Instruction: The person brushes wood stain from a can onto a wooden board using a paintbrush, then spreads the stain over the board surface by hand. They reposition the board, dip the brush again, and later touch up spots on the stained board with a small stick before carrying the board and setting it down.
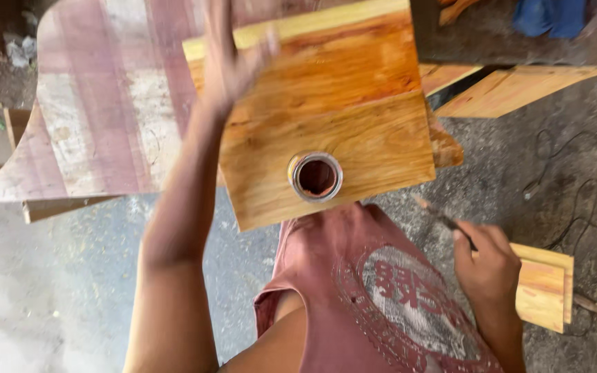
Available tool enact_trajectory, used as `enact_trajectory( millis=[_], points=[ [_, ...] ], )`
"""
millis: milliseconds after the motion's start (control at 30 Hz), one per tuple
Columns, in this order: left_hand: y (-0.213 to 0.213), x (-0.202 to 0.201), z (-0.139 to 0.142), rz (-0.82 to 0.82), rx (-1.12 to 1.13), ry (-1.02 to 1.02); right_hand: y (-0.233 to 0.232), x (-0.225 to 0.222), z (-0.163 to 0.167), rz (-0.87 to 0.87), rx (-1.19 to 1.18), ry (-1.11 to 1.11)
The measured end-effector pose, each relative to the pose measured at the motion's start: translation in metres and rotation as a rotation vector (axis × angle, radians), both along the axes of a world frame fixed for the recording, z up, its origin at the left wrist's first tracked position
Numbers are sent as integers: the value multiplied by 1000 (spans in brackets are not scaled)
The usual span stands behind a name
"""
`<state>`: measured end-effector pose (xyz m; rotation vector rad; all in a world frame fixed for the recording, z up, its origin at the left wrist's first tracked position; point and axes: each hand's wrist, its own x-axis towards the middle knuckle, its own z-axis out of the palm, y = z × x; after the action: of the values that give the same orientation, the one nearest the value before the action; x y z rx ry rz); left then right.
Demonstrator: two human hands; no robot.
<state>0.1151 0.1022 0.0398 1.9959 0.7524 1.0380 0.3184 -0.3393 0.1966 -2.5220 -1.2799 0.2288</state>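
A glossy, orange-brown varnished wooden panel (326, 131) lies across a worn, whitish-pink board (98, 103), with a small open glass jar of dark red-brown finish (316, 177) standing near its front edge. The left hand (233, 59), blurred, rests open-palmed on the panel's far corner. The right hand (485, 266) grips a thin brush (440, 217) beside the panel. A nudge to the panel could likely tip the jar and spill finish onto the person's red shirt (374, 297).

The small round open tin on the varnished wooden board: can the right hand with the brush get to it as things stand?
Probably yes: the right hand sits just below-right of the tin, nothing lies between.
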Motion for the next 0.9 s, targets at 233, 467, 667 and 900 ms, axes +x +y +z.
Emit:
enact_trajectory(
  millis=[233, 467, 667, 900],
  points=[
    [-240, -66, -42, -101, -260, 38, 75, -7, 12, 466, 34, -89],
    [-251, -20, -17, 179, -133, 39, 129, -48, 16, 848, 65, -495],
    [-271, -44, 17, 158, 78, 126, 130, -67, 3, 1005, 122, -595],
    [-301, -49, 60, 237, 184, 261, 124, -68, -16, 1096, 206, -384]
  ],
)
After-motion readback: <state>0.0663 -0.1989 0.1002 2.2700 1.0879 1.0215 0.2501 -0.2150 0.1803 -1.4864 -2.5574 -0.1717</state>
